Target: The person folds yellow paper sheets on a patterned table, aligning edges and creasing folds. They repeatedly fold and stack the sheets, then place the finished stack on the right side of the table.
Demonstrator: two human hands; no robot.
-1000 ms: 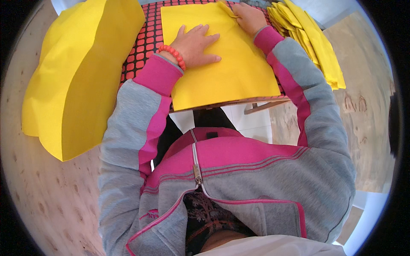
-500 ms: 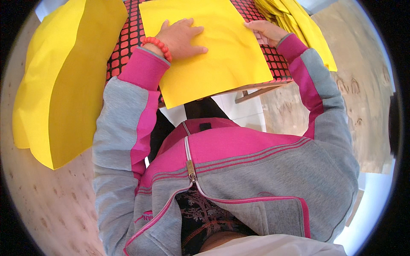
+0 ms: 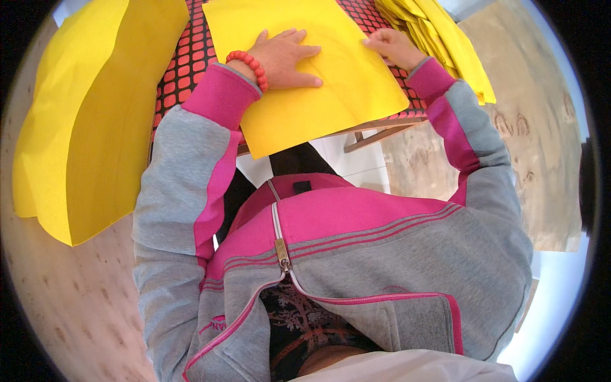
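Observation:
A flat yellow sheet (image 3: pixel 344 95), like felt or soft fabric, lies on the table, its near corner hanging past the table's front edge. My left hand (image 3: pixel 286 58) rests on its upper left part with fingers spread, a red bead bracelet (image 3: pixel 248 67) at the wrist. At the sheet's right edge my right hand (image 3: pixel 394 48) has thumb and forefinger closed together on the border, the other fingers curled. How much of the sheet is between those fingertips is too small to make out.
The table has a red and black patterned cover (image 3: pixel 186 67). On its right side lies a folded yellow pile (image 3: pixel 439 41). A large yellow piece (image 3: pixel 89 127) hangs at the left. Wooden boards (image 3: pixel 515 127) stand at the right, and a wooden table brace (image 3: pixel 385 134) shows below.
My left hand has slid slightly to the right across the sheet. My right hand has turned, its fingers curling in at the sheet's edge. The view has shifted a little.

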